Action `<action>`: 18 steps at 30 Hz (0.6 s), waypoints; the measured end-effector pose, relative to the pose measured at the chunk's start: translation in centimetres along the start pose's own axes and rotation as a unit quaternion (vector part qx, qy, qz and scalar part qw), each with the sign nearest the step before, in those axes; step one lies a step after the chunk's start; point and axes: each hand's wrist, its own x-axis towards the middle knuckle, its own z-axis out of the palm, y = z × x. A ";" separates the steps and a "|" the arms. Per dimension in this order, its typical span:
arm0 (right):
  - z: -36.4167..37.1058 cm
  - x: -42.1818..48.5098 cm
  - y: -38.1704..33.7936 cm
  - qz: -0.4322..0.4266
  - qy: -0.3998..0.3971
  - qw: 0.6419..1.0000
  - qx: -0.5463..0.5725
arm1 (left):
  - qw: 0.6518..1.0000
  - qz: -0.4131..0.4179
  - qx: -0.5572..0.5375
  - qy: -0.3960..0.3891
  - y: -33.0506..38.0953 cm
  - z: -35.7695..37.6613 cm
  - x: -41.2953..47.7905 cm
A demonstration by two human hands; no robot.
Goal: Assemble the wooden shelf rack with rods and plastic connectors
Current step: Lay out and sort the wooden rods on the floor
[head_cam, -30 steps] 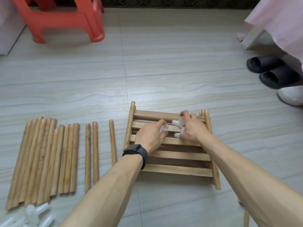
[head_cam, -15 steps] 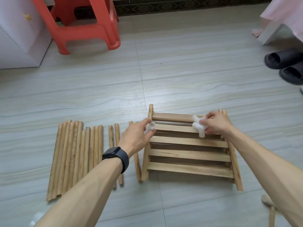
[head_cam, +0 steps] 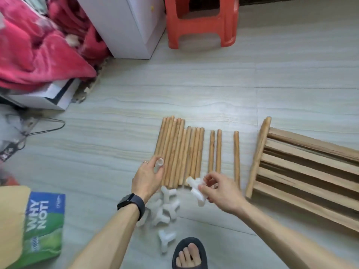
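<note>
Shelf panel (head_cam: 303,171) is laid on the floor (head_cam: 272,84) at right, with rods (head_cam: 180,152) ranged beside it and loose connectors (head_cam: 167,208) heaped near them. A small connector (head_cam: 159,163) is gripped in the left hand (head_cam: 147,177); a branched connector (head_cam: 195,188) is pinched by the right hand (head_cam: 219,193).

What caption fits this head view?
Left hand holds white plastic connector, right hand branched white plastic connector, beside round wooden rods.

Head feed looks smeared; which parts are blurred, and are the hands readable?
Head view: the red blanket at the left edge is motion-smeared; left hand, right hand, the white connectors they hold and the rods read fairly sharp; light is even, no glare.
</note>
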 end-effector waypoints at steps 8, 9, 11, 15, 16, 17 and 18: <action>10.6 -0.3 3.0 0.050 0.051 0.994 -0.088 | 0.978 -0.202 -0.014 -0.046 -12.3 -0.1 -2.7; 11.3 -0.5 3.2 0.060 0.046 0.995 -0.067 | 0.975 -0.212 -0.024 -0.068 -12.6 0.2 -2.8; 12.6 -0.8 3.5 0.065 0.000 0.997 -0.036 | 0.969 -0.220 -0.050 -0.098 -12.6 0.9 -3.1; 13.3 -1.0 3.4 0.091 -0.066 0.992 0.063 | 0.976 -0.194 -0.037 -0.088 -11.4 1.8 -3.6; 13.1 -1.0 3.5 0.104 -0.038 0.990 0.085 | 0.978 -0.187 -0.027 -0.085 -11.0 2.0 -3.7; 12.8 -1.0 3.6 0.121 -0.002 0.988 0.101 | 0.980 -0.180 -0.016 -0.082 -10.6 2.1 -3.8; 12.6 -1.0 3.7 0.138 0.028 0.984 0.110 | 0.982 -0.171 0.000 -0.079 -10.2 2.3 -3.9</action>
